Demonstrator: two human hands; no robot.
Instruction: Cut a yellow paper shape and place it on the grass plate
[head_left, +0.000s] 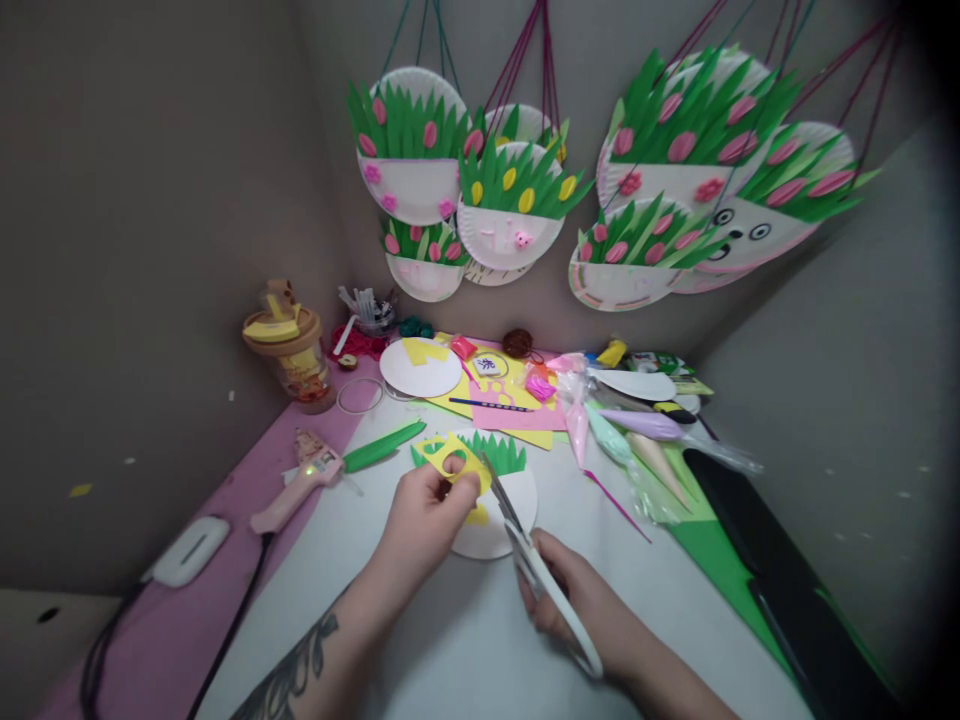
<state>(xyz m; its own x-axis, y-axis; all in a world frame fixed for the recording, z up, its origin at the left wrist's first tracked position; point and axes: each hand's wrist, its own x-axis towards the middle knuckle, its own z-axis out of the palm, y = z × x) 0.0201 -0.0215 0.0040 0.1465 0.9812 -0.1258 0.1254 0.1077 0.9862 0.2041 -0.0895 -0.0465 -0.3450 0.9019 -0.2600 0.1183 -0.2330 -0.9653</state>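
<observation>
Yellow foam sheet (459, 462): left hand (420, 520) pinching it closed-grip; right hand (577, 600), at 4 o'clock, gripping white scissors (525, 545), blades cutting it, over paper plate (510, 510) on worktop (450, 640).

Dim, soft light; dark vignetted, warped edges.

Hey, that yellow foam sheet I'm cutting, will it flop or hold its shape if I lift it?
The yellow sheet looks thin, so it probably bends easily. Pinched only at one edge by the left hand, it seems light. Its cut-out hole likely makes it easier to tear.
</observation>
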